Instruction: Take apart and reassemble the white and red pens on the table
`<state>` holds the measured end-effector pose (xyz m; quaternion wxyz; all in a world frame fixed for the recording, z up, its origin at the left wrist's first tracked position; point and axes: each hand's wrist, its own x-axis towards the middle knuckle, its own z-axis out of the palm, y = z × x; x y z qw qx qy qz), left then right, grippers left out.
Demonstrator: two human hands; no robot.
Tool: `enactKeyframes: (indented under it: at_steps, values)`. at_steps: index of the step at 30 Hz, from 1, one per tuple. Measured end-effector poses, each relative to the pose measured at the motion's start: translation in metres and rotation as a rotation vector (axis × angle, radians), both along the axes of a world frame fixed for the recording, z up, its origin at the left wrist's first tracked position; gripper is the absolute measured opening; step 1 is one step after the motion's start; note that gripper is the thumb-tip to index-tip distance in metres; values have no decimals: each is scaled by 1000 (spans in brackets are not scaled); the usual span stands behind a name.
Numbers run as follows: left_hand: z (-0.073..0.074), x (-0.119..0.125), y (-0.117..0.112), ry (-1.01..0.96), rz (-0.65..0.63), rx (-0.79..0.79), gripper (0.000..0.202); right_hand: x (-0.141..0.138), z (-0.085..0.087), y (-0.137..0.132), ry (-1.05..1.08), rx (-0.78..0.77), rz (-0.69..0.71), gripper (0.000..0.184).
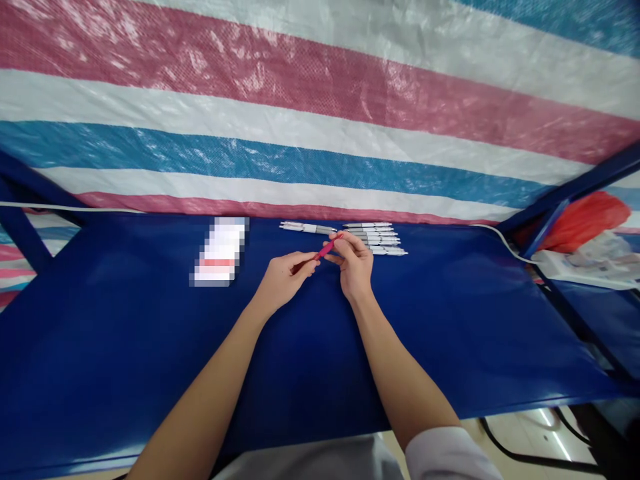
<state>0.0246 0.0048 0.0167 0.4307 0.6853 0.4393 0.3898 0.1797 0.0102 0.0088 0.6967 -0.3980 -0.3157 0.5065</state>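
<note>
Between my two hands, above the blue table, is a slim pink pen [327, 249], tilted up to the right. My left hand [287, 275] pinches its lower left end, and my right hand [357, 265] grips the upper right end with thumb and fingers. Part of the pen is covered by my fingertips. Just behind my hands lie white and grey pens [306, 228] at the table's back edge. To the right, partly hidden by my right hand, several more white and grey pens [375, 237] lie side by side in a row.
A blurred-out white rectangular item [220, 250] lies left of my hands on the blue tabletop [150, 347]. Striped plastic sheeting [280, 120] hangs behind the table. At the right, beyond a blue frame bar, sit a red plastic bag [590, 220] and a white tray [575, 272].
</note>
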Motion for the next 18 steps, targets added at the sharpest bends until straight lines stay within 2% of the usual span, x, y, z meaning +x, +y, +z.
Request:
enactKeyframes:
  at_steps: [4, 11, 14, 18]
  values:
    - [0, 4, -1, 70, 62, 176, 25, -1, -1, 0, 5, -8, -29, 21]
    - [4, 6, -3, 96, 76, 264, 19, -3, 2, 0, 49, -20, -50, 21]
    - [5, 6, -3, 69, 53, 164, 20, -2, 3, -1, 86, -35, -54, 19]
    - [7, 3, -3, -62, 10, -124, 26, 0, 5, -2, 149, -40, 4, 18]
